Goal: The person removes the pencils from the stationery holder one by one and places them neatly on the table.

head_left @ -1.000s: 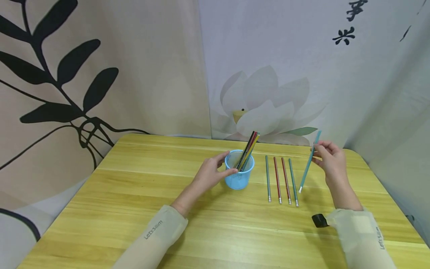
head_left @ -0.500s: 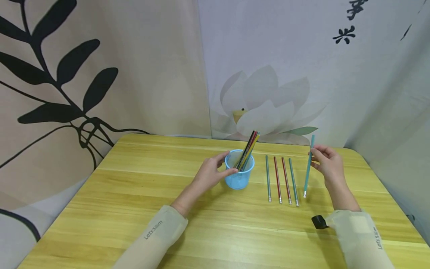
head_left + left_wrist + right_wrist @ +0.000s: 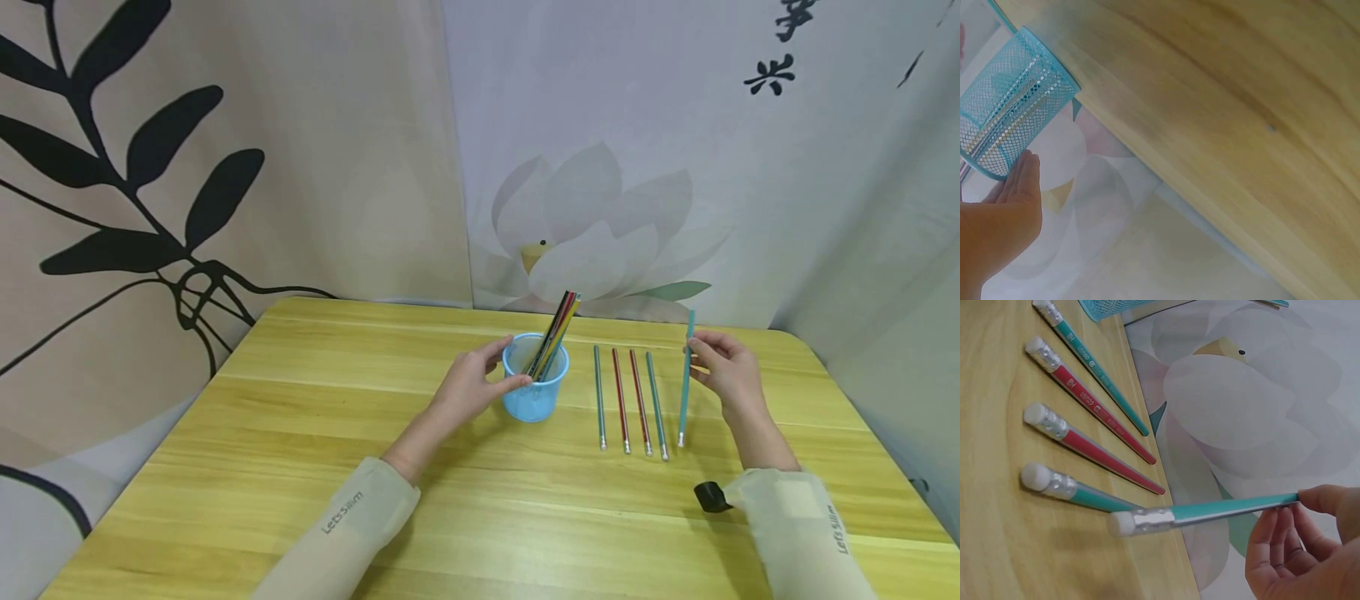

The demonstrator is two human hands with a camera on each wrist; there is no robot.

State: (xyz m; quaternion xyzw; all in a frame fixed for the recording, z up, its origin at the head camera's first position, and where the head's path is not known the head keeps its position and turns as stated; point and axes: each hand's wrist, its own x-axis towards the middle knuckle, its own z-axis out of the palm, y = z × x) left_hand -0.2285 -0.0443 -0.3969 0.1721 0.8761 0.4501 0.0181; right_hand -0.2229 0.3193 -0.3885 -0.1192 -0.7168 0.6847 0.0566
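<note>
My left hand (image 3: 474,381) grips the rim of a light-blue mesh pencil holder (image 3: 531,406), thumb on the near side and fingers on the far side. A bundle of pencils (image 3: 555,333), black, red, yellow and teal, leans to the right inside it. My right hand (image 3: 731,373) pinches a teal pencil (image 3: 686,379) near its far end; the white eraser (image 3: 1122,523) points toward me, low over the table. Left of it lie a teal pencil (image 3: 656,408), two red pencils (image 3: 640,404) and another teal pencil (image 3: 599,396), side by side with erasers toward me.
The wooden table (image 3: 315,433) ends at a back edge against a curtain (image 3: 360,150) printed with leaves and a lotus. A black strap end (image 3: 712,497) sticks out from the right sleeve (image 3: 795,525).
My right hand has shifted slightly left and toward me, turning the teal pencil from a slant to nearly parallel with the row. The left hand and pencil holder stay put.
</note>
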